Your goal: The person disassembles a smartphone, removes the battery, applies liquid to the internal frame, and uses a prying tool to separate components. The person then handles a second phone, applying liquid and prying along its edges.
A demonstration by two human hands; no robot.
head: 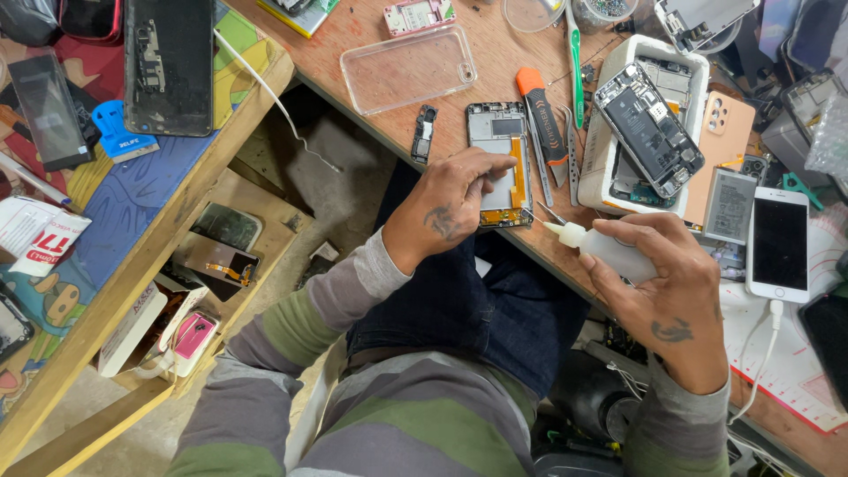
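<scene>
On the wooden workbench [495,53], near its front edge, lies an opened phone frame [500,163] with a grey metal plate and an orange flex strip running down its right side. The left hand [452,205] rests over the lower left part of this frame, fingers curled down so that the fingertips press on it; whether anything small is pinched between them cannot be told. The right hand [664,287] is closed around a small white squeeze bottle [605,249], its narrow nozzle pointing left toward the bottom corner of the frame, close to it but apart. Just left of the frame lies a small dark phone part [424,133], and above that a clear phone case [408,68] lies flat. Just right of the frame are an orange-and-black handled tool [545,119] and thin metal tweezers [536,163], with a green-handled tool [575,62] further back. Beyond these a white tray [596,146] holds a second dismantled phone [649,128] lying tilted across it, its battery and boards exposed. Further right a white smartphone [778,245] lies face up with a white cable [760,353] plugged into its lower end. To the left, well apart from the hands, a lower side table carries a dark phone back panel [169,64] and a blue plastic scraper [115,130].
</scene>
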